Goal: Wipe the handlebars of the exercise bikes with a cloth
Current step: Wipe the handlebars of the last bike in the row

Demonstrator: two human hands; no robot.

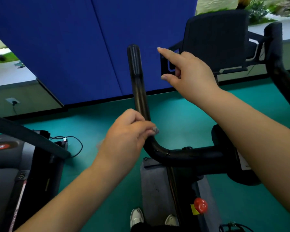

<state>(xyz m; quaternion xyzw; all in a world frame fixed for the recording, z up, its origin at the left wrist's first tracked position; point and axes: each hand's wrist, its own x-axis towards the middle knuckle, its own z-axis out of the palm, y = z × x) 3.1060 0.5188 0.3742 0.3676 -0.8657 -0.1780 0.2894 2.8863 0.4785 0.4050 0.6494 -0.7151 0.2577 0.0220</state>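
Left hand [127, 131] grips the handlebar [139, 91] bend; right hand [189, 72] hovers released.

Floor [182, 114]: teal, smooth surface, spanning the middle and lower frame. Standing on it: exercise bike [187, 156], black, lower centre to right, with a grey base cover [155, 186] at lower centre; second machine [10, 173], black and grey, at lower left; blue partition panels [94, 47] meeting the floor across the upper centre; black cable [77, 144] looped on the floor just right of the second machine; two white shoes [136, 216], bottom centre, beside the base cover.
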